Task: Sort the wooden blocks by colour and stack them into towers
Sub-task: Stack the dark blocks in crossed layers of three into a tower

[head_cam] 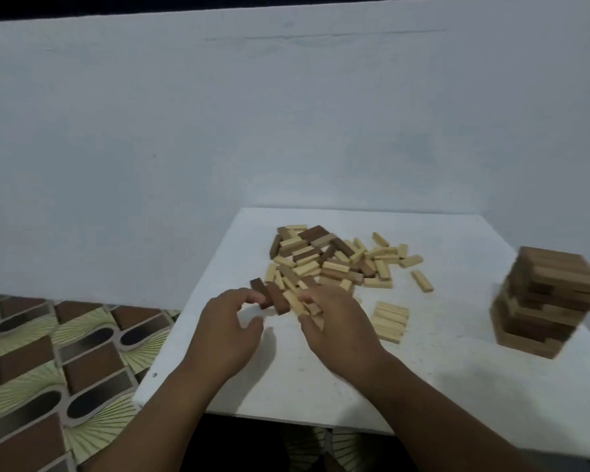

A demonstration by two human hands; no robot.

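Note:
A loose pile of light and dark wooden blocks (334, 260) lies in the middle of the white table (440, 369). A tower of brown blocks (549, 301) stands at the table's right edge, blurred. A flat row of light blocks (390, 321) lies just right of my hands. My left hand (229, 332) has its fingertips on a dark block (261, 292) at the pile's near edge, beside a second dark block (278, 298). My right hand (338, 321) curls its fingers round light blocks (307, 306) at the pile's near edge.
The table stands against a plain pale wall (286, 114). Patterned floor tiles (48, 369) in brown and green lie to the left, below the table's edge. One light block (422, 281) lies apart at the pile's right.

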